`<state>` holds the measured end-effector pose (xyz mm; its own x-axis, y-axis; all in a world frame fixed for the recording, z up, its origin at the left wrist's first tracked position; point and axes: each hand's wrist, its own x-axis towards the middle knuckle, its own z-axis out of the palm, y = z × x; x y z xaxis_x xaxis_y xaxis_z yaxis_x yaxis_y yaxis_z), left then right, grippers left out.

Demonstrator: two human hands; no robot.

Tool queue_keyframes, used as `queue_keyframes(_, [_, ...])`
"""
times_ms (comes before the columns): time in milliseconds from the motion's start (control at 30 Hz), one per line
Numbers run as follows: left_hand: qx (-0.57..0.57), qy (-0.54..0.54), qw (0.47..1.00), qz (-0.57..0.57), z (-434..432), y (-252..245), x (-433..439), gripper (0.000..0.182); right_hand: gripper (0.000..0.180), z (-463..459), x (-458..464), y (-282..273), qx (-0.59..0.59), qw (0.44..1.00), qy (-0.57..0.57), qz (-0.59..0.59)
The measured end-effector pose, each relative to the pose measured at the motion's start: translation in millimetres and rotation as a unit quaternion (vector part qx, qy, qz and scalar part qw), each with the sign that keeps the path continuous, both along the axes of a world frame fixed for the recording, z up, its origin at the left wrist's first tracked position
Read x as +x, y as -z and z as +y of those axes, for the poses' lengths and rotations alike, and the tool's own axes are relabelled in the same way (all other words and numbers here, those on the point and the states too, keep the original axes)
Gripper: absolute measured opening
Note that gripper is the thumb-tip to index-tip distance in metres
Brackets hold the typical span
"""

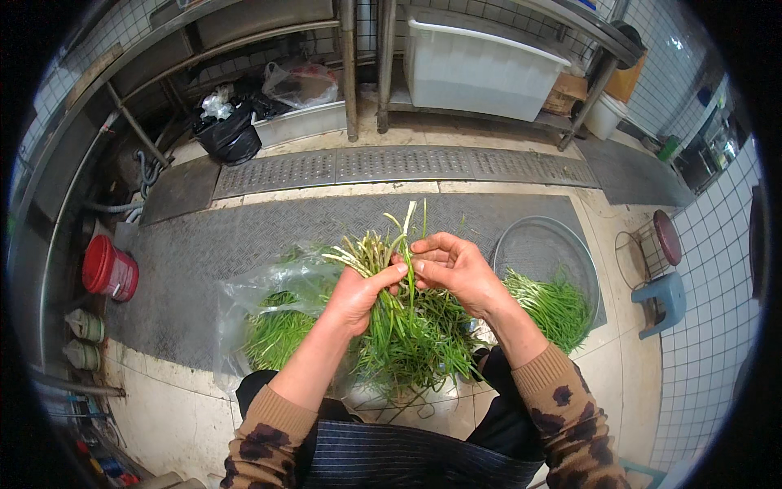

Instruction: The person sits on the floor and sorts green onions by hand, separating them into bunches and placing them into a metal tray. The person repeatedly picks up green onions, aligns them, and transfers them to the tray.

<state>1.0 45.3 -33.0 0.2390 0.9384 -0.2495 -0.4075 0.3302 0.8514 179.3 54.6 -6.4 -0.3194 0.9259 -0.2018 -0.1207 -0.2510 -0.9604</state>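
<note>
My left hand (361,293) grips a bunch of garlic chives (360,253), pale stem ends upward and green leaves hanging down. Between the thumb and fingers of my right hand (452,269) is a thin chive stalk (408,235) at the right side of the bunch. Under my hands a loose heap of chives (427,354) mixes green leaves with darker, withered strands. At the left, more chives (278,339) lie in a clear plastic bag (232,305). On the right, a neat pile of chives (550,305) rests in a round mesh sieve (531,235).
A dark textured mat (183,263) covers the floor, with a metal drain grate (403,165) beyond it. A red bucket (110,269) stands left; a blue plastic stool (663,302) and a round stool (666,237) stand right. A white tub (476,73) sits on a low metal shelf.
</note>
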Motion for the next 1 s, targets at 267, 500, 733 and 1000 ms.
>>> queue_keyframes(267, [-0.123,0.042,0.988,-0.079,-2,-5,-2,0.025,0.019,1,5,2,0.006,0.999,-0.014,-0.03])
queue_keyframes(500, [-0.039,0.038,0.999,0.004,0,3,-3,0.02,0.017,-1,4,0,-0.01,0.999,-0.016,-0.026])
queue_keyframes(733, [0.066,-0.012,0.996,0.058,-2,4,4,0.024,0.024,-2,1,3,-0.038,0.998,-0.026,-0.045])
queue_keyframes(1000, [0.055,-0.059,0.983,0.166,6,15,-4,0.027,0.025,-8,-4,-4,0.158,0.945,-0.017,-0.285])
